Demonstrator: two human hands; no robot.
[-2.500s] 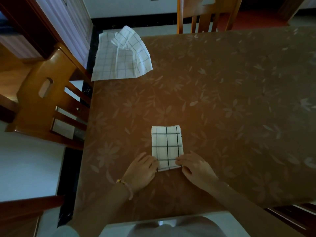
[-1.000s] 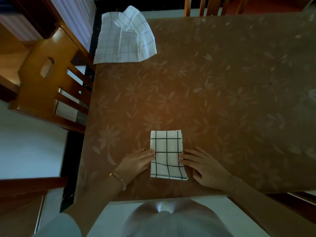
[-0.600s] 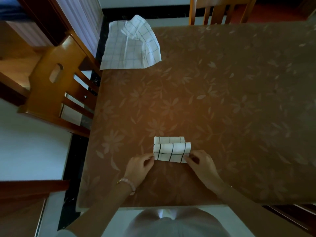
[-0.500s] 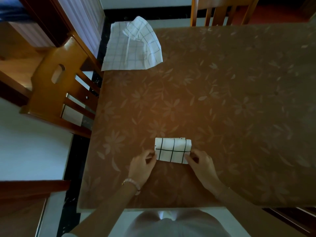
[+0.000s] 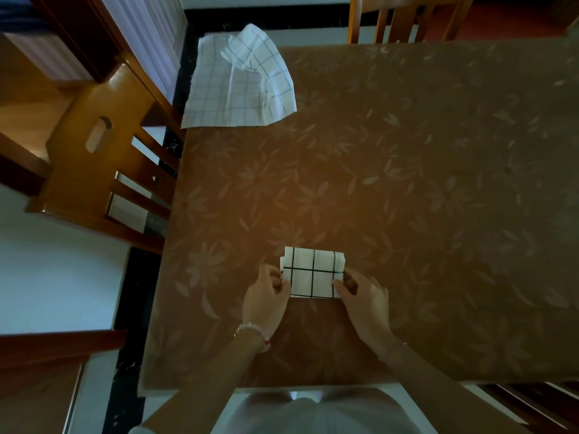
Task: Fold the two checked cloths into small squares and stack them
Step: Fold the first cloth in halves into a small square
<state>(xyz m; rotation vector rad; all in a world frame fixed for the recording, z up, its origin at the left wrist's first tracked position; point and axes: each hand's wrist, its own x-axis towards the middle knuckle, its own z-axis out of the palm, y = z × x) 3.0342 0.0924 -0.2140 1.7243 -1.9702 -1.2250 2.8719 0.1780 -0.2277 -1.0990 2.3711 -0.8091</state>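
A white cloth with bold black checks (image 5: 313, 272) lies folded into a small rectangle near the front edge of the table. My left hand (image 5: 266, 297) pinches its left side with curled fingers. My right hand (image 5: 363, 296) pinches its right side the same way. The second checked cloth (image 5: 238, 86), white with thin grey lines, lies loose and rumpled at the table's far left corner, partly hanging over the edge.
The table (image 5: 407, 183) wears a brown cloth with a pale flower pattern. A wooden chair (image 5: 103, 170) stands at its left side, another chair (image 5: 404, 17) at the far side. A dark wooden piece (image 5: 56, 343) sits low left.
The checked strip was folded in half away from me, from a long rectangle to a small one. Both hands moved from its near end to its two sides.
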